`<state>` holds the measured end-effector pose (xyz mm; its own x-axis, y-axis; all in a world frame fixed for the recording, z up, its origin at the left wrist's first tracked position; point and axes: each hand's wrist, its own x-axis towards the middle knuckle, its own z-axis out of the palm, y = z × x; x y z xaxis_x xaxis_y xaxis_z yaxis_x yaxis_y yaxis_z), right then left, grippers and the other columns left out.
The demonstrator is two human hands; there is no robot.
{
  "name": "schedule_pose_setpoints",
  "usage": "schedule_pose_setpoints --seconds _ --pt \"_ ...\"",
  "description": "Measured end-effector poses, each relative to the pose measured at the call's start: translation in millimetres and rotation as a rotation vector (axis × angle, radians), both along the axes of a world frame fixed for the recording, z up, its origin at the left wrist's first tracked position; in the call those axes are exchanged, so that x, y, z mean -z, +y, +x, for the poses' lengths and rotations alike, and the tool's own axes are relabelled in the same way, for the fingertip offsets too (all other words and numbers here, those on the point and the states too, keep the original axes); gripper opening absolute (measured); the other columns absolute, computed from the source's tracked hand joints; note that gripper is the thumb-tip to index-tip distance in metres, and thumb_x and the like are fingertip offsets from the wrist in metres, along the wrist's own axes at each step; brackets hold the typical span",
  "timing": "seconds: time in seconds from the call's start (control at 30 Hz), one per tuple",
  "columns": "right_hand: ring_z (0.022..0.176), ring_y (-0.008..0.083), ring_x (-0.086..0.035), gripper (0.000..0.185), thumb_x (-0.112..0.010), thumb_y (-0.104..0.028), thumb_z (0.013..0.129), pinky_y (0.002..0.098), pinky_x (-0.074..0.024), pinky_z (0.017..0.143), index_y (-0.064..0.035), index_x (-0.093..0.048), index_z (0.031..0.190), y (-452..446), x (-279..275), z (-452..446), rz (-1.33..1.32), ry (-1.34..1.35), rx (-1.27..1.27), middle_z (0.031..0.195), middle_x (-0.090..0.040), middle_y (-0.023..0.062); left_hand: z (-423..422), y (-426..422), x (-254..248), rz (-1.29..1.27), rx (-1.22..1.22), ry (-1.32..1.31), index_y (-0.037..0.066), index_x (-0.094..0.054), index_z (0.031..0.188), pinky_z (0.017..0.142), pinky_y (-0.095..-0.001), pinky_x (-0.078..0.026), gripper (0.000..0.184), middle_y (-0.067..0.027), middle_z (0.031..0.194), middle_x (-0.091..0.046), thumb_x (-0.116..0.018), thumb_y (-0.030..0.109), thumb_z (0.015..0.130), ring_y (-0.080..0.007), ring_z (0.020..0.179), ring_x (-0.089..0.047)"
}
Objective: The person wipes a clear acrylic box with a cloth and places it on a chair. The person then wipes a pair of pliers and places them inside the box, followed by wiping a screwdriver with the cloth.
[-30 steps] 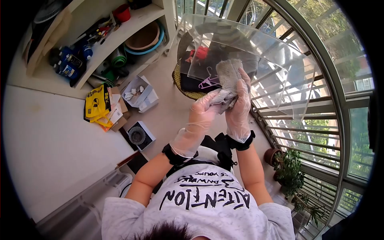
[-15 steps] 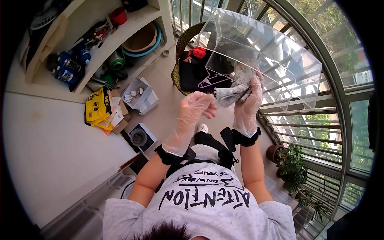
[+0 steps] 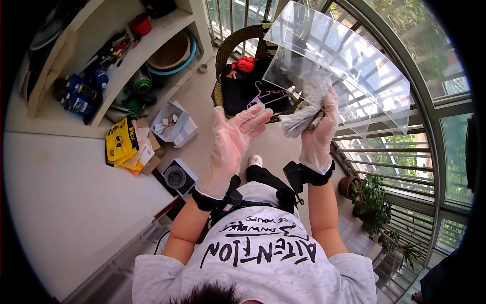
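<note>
gray cloth against clear box, gripped in right hand, left hand open, angled inward

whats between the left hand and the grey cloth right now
No object: in the head view, a narrow gap separates the left hand from the grey cloth, with floor and the woven chair's rim behind.

A cream shelving unit with a curved board fills the upper left; below it spreads a broad, flat white surface; pale, smooth flooring runs between these and a round woven wicker seat; tall grey metal-framed windows curve along the right, dark horizontal bars lining their lower part; bright daylight and green foliage show through the glass.
</note>
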<state>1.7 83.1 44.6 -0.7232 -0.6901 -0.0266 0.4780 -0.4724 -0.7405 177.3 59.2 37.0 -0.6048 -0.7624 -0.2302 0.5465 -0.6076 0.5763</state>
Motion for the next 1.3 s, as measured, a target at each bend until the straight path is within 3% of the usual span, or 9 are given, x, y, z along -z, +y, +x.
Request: schedule_pose_setpoints --seconds 0.13,0.3,0.53,0.67,0.83,1.03,1.17,1.27,1.3 --pt "0.084 0.021 -0.054 0.036 -0.045 -0.016 0.089 0.0317 -0.0477 0.069 -0.0044 -0.038 0.122 3 0 15 0.022 0.013 -0.053 0.105 -0.051 0.0127 -20 7 7 -0.435 -0.026 -0.386 -0.002 -0.042 0.126 0.103 -0.0351 -0.028 0.064 -0.0201 0.121 -0.051 -0.028 0.05 0.093 -0.0239 0.117 -0.045" --pt "0.087 0.0221 -0.054 0.034 -0.044 -0.016 0.089 0.0334 -0.0464 0.075 -0.0062 -0.038 0.121 2 2 39 0.018 -0.036 -0.088 0.107 -0.05 0.0132 -32 17 21 -0.941 -0.277 -0.55 0.001 -0.054 0.109 0.08 -0.024 -0.045 0.031 -0.0066 0.105 -0.059 -0.057 -0.007 0.079 -0.013 0.09 -0.056" --pt "0.087 0.0211 -0.055 0.035 -0.044 -0.015 0.089 0.0325 -0.0475 0.072 -0.0058 -0.039 0.123 1 7 41 0.034 -0.098 -0.119 0.109 -0.051 0.0126 -23 13 18 -1.16 -0.346 -0.699 0.0 -0.056 0.092 0.071 -0.0225 -0.047 0.019 -0.0026 0.09 -0.061 -0.06 -0.009 0.076 -0.0096 0.079 -0.057" --pt "0.082 0.0196 -0.056 0.042 -0.045 -0.017 0.088 0.0307 -0.0488 0.064 -0.0036 -0.038 0.127 6 13 23 0.055 -0.011 -0.196 0.11 -0.052 0.0129 -8 18 17 -0.764 -0.11 -0.569 0.003 -0.057 0.091 0.054 -0.0172 -0.037 0.017 0.0011 0.071 -0.054 -0.062 -0.005 0.077 -0.0049 0.059 -0.046" --pt "0.108 0.0215 -0.051 0.046 -0.044 -0.018 0.088 0.0293 -0.0447 0.083 -0.0022 -0.036 0.13 17 14 -11 0.025 0.054 -0.326 0.124 -0.048 0.0128 29 -1 11 -0.358 0.041 -0.412 0.003 -0.057 0.093 0.046 -0.0182 -0.023 0.024 0.0034 0.061 -0.043 -0.049 0.026 0.091 -0.0037 0.05 -0.03" --pt "0.096 0.0196 -0.056 0.047 -0.05 -0.025 0.087 0.028 -0.0484 0.073 -0.0045 -0.037 0.128 21 16 -28 0.04 0.109 -0.441 0.118 -0.051 0.0133 12 -18 -49 -0.081 0.231 -0.098 -0.001 -0.056 0.102 0.059 -0.025 -0.043 0.062 -0.0087 0.075 -0.058 -0.026 0.052 0.093 -0.0177 0.065 -0.054" --pt "0.094 0.0198 -0.056 0.047 -0.051 -0.026 0.086 0.0279 -0.0481 0.073 -0.0043 -0.038 0.126 19 38 -45 0.033 0.098 -0.587 0.117 -0.051 0.013 -7 -16 -53 0.253 0.278 0.227 -0.003 -0.051 0.113 0.081 -0.031 -0.045 0.061 -0.0162 0.1 -0.059 -0.037 0.053 0.09 -0.0237 0.089 -0.056" --pt "0.095 0.0206 -0.056 0.04 -0.056 -0.024 0.084 0.0283 -0.0484 0.071 -0.0035 -0.047 0.118 25 32 -42 0.279 0.875 -0.35 0.117 -0.052 0.0115 -17 -15 -37 0.397 0.166 0.373 0.0 -0.049 0.112 0.086 -0.0306 -0.042 0.054 -0.01 0.101 -0.056 -0.049 0.048 0.086 -0.0205 0.098 -0.051" --pt "0.096 0.0216 -0.056 0.039 -0.056 -0.023 0.084 0.0293 -0.0488 0.07 -0.0043 -0.047 0.117 25 35 -48 0.194 0.571 -0.525 0.117 -0.052 0.0118 -19 -16 -23 0.412 0.188 0.559 0.002 -0.049 0.107 0.085 -0.03 -0.042 0.049 -0.0072 0.097 -0.053 -0.05 0.046 0.087 -0.0189 0.097 -0.049"
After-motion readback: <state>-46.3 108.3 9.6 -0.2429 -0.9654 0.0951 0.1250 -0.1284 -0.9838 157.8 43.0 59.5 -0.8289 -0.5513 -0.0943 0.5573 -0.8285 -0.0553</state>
